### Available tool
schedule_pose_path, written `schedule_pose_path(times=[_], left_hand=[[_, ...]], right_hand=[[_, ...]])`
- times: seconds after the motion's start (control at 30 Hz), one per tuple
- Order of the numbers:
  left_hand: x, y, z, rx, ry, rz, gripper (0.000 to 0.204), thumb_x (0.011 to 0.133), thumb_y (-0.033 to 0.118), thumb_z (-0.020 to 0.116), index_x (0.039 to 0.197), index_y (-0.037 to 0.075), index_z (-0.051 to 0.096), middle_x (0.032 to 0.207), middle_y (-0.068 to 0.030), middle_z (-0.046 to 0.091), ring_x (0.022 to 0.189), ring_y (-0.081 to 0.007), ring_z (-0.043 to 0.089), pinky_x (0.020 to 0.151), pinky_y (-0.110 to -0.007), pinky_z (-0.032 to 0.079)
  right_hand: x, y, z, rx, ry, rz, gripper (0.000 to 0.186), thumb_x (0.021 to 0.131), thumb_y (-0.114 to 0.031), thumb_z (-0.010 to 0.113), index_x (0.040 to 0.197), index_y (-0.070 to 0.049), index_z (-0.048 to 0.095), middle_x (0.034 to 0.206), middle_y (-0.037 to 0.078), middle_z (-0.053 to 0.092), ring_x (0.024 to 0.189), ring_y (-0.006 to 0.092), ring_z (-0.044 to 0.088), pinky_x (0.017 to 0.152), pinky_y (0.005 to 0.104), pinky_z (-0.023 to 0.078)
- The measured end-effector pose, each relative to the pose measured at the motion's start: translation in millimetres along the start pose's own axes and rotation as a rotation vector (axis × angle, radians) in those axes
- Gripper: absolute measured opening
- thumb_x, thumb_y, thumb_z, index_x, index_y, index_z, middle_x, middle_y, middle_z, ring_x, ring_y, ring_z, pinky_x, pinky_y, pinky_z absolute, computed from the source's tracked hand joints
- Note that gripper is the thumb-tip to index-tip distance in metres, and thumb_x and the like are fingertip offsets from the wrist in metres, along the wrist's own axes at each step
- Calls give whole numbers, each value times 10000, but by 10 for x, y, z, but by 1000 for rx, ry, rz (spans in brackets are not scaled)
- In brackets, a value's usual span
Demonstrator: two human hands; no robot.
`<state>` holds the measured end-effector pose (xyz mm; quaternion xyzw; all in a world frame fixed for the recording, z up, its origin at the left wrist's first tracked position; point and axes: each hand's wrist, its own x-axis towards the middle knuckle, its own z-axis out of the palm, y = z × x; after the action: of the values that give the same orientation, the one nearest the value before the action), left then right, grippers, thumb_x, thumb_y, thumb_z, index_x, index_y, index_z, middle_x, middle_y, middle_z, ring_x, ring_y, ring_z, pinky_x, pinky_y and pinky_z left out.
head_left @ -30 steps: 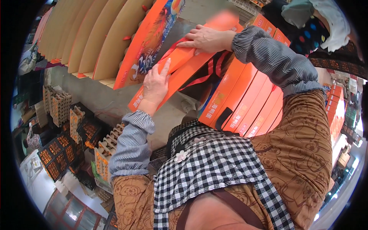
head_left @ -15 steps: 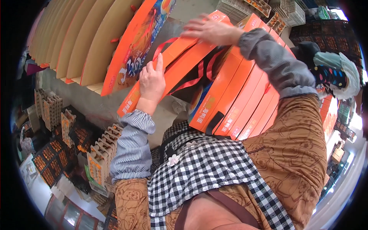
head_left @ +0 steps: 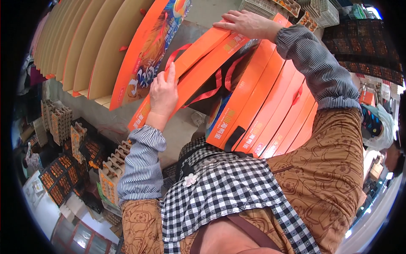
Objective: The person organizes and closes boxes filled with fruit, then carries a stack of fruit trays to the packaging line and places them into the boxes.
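Orange box (head_left: 198, 51) partly hidden under right hand (head_left: 248, 24), brown panels (head_left: 120, 38) cut off above, far clutter (head_left: 375, 171) indistinct

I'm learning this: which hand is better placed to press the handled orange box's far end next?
Probably the right hand: it's at the far end of the handled orange box, while the left hand is nearer the body.

The left arm rises almost straight from the lower edge, and its forearm (head_left: 141, 165) leads up to the left hand (head_left: 163, 96), which shows its back to the camera, with one finger (head_left: 170, 72) stretched forward and the others partly bent. The right arm reaches farther forward, bent at the elbow (head_left: 343, 111), so that its forearm (head_left: 317, 63) crosses toward the left. The right hand (head_left: 251, 24), higher than the other, lies palm down, its fingers extended close together and pointing left.
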<state>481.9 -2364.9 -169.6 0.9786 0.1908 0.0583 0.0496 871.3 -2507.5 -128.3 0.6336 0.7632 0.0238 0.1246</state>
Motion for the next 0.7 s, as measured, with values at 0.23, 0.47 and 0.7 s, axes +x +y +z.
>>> schedule_pose_path(times=[0.23, 0.47, 0.7], left_hand=[[5, 38, -24, 33, 46, -12, 683, 958, 204, 688, 1588, 104, 443, 1211, -182, 601, 1013, -340, 648, 898, -434, 552], [-30, 28, 7, 87, 111, 6, 677, 918, 139, 644, 1571, 111, 466, 1144, -179, 599, 940, -334, 637, 854, -446, 553], [-26, 78, 57, 136, 68, -1, 635, 947, 169, 647, 1560, 121, 487, 1138, -174, 600, 959, -330, 644, 882, -426, 553]], right_hand=[[-56, -53, 272, 29, 142, 70, 663, 1036, -307, 573, 1648, -377, 325, 1597, 103, 453, 1460, 287, 439, 1095, 464, 428], [27, -457, 551, 20, 322, 426, 687, 1043, -651, 419, 1646, -331, 343, 1698, 143, 316, 1567, 341, 287, 1229, 607, 234], [788, -1476, -91, 128, -34, 663, 528, 1069, -541, 444, 1521, -285, 538, 1699, 129, 315, 1578, 430, 232, 1192, 759, 212]])
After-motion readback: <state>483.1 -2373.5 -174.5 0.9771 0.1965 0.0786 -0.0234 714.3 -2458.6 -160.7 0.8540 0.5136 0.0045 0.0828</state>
